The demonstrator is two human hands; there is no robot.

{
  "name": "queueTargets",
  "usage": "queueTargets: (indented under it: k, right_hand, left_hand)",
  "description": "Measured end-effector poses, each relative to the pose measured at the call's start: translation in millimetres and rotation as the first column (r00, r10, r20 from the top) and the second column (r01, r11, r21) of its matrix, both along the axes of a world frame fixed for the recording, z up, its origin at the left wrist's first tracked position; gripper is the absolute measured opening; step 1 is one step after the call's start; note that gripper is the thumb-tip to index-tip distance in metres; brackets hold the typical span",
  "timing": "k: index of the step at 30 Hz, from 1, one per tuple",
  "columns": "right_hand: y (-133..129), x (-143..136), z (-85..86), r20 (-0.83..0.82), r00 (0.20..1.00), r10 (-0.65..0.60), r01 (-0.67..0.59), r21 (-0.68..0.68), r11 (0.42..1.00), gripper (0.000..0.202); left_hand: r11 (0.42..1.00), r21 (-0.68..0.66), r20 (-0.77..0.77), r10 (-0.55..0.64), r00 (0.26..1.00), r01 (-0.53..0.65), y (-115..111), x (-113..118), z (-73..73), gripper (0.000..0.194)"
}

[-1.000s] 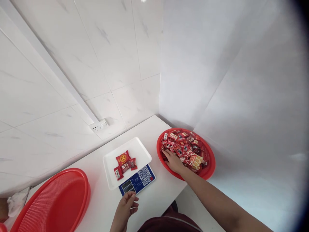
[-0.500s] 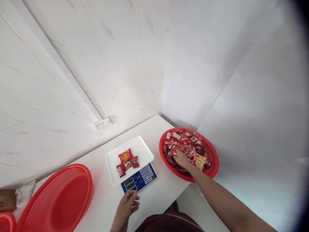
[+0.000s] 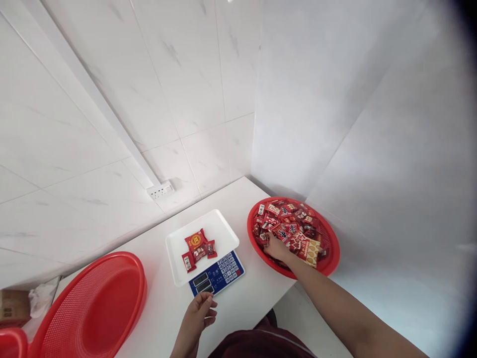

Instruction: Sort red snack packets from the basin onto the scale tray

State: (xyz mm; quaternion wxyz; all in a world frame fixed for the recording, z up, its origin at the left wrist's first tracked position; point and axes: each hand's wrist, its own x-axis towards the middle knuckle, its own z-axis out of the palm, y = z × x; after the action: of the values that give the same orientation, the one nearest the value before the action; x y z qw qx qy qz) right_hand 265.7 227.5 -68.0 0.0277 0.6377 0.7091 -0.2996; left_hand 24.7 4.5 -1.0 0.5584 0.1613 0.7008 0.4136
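My right hand (image 3: 276, 247) reaches into a red plastic basket (image 3: 333, 263) heaped with small wrapped candies (image 3: 292, 228), mostly in red. Its fingers are closed on a dark red wrapped candy (image 3: 264, 239) near the basket's left side; the fingertips are partly hidden. My left hand (image 3: 201, 312) hovers by the front edge of a digital scale (image 3: 219, 273), fingers loosely curled and apart, holding nothing. On the scale's white tray (image 3: 219, 226) lie several red packets (image 3: 196, 240), the largest with a round gold mark.
Another red basket (image 3: 139, 293) stands on the white table (image 3: 160, 318) at the left, with part of a third red container (image 3: 13, 343) beside it. A cardboard box (image 3: 15, 308) and a white plastic bag (image 3: 41, 298) are behind them. A wall socket (image 3: 160, 190) sits above the table's back edge.
My right hand has shifted slightly left and down within the candy basket, its fingers now at the dark red candy. My left hand has barely moved. The tray's packets look the same.
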Motion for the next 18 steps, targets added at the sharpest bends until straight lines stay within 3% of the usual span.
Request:
queueTargets:
  k: [5, 9, 14, 18]
  right_hand:
    - [4, 2, 3.7, 0.005, 0.998, 0.062, -0.061, -0.027, 0.998, 0.076]
    - [1, -8, 3.4, 0.004, 1.0, 0.03, -0.03, 0.019, 0.999, 0.063]
    - [-2, -13, 2.1, -0.088, 0.988, -0.126, 0.134, 0.087, 0.987, 0.037]
    - [2, -2, 7.2, -0.262, 0.911, -0.318, 0.352, 0.094, 0.931, 0.031]
  left_hand:
    - [1.0, -0.001, -0.015, -0.004, 1.0, 0.004, -3, 0, -0.8, 0.051]
    - [1.0, 0.01, 0.014, -0.03, 0.999, 0.029, -3, 1, 7.7, 0.048]
    - [0.998, 0.008, 0.054, -0.063, 0.997, 0.063, -4, -2, 14.4, 0.044]
    - [0.998, -0.004, 0.062, -0.067, 0.996, 0.067, -6, -5, 9.0, 0.044]
